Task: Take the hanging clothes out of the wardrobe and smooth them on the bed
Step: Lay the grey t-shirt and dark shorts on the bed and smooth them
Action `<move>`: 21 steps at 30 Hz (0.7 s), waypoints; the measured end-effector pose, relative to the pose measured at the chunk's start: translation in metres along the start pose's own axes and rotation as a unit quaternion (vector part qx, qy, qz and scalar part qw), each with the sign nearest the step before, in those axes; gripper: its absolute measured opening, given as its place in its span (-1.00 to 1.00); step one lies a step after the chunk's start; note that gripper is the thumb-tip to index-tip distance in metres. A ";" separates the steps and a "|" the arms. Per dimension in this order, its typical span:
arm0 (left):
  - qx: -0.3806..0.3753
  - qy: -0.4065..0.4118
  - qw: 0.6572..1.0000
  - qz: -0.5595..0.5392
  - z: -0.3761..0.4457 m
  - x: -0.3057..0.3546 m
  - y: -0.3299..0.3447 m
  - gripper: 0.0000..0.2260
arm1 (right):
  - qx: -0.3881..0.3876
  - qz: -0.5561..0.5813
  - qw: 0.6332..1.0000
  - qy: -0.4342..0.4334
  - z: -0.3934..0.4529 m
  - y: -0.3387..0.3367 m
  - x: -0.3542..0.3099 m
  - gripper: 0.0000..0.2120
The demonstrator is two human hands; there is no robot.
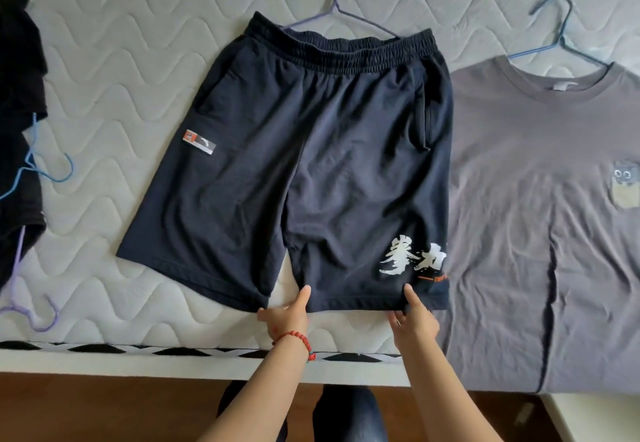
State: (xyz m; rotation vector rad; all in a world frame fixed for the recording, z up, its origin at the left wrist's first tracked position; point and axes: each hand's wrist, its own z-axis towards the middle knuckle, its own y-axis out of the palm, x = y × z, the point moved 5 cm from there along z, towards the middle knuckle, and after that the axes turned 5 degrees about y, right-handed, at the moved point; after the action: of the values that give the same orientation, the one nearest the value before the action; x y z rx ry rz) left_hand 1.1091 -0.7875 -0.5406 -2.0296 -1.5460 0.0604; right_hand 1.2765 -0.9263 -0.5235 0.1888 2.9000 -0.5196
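White quilted fabric covers the bed (pixel 138 43), which fills most of what we see. On its right side lies a grey T-shirt (pixel 540 199), spread flat on a blue hanger (pixel 559 31) whose hook points to the far side. In the middle we have the dark navy shorts (pixel 294 164), waistband far, legs toward the near edge, with white characters printed on the right leg and a purple hanger (pixel 332 5) poking out beyond the waistband. At the far left a black garment (pixel 17 95) lies bunched, with a light blue hanger (pixel 45 171) and another purple hanger (pixel 31 306) beside it. Our left hand (pixel 287 313) pinches the hem of the right leg at its inner corner, thumb on top; a red bead bracelet (pixel 298 337) circles that wrist. Our right hand (pixel 414 317) pinches the same hem nearer the T-shirt, thumb likewise on top.
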 end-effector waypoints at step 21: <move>-0.069 0.149 0.938 0.307 -0.016 0.050 -0.059 -0.62 | -0.056 -0.275 0.959 0.041 -0.036 -0.016 0.025 -0.85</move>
State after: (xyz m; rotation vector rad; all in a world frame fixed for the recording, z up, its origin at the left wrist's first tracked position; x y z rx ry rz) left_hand 1.0798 -0.7400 -0.4846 -2.4287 -0.7122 -0.1136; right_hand 1.2438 -0.9260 -0.4907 -0.6440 3.0319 -0.4269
